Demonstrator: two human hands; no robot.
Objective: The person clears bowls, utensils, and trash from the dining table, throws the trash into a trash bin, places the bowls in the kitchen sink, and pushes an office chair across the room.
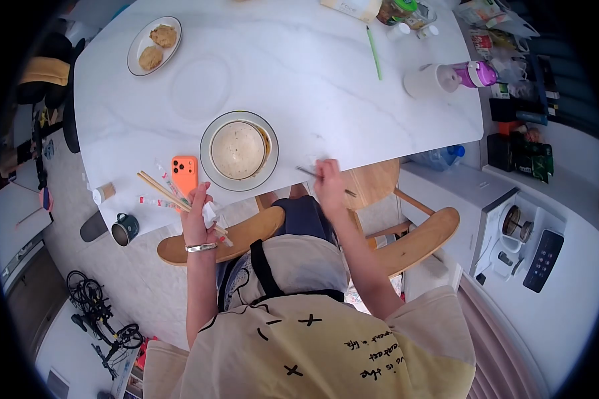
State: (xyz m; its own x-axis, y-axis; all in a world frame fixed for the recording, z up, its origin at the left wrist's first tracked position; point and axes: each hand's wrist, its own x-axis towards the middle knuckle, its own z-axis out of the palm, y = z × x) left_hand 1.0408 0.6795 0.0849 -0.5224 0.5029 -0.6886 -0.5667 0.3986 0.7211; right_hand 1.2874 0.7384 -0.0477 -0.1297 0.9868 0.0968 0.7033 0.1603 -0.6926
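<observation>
My left hand (197, 216) is closed around a pair of wooden chopsticks (158, 185), with a crumpled white tissue (209, 214) against the fingers. A clear wrapper with red print (154, 201) lies along the chopsticks; whether it is gripped too is unclear. An orange phone (185, 171) rests just beyond that hand. In my right hand (329, 182), slightly blurred near the table edge, is a thin dark stick-like utensil (305, 171) whose exact kind I cannot make out. Between the hands, a bowl (237, 150) sits on a plate (211, 171), with brown residue at its right side.
On the white table (326, 93) are a plate with two browned patties (151, 58), a green pencil-like stick (374, 53), a white container (427, 81), and a purple bottle (476, 73). A dark mug (125, 229) and small jar (104, 193) stand near the left edge. Wooden chairs (419, 243) adjoin my body.
</observation>
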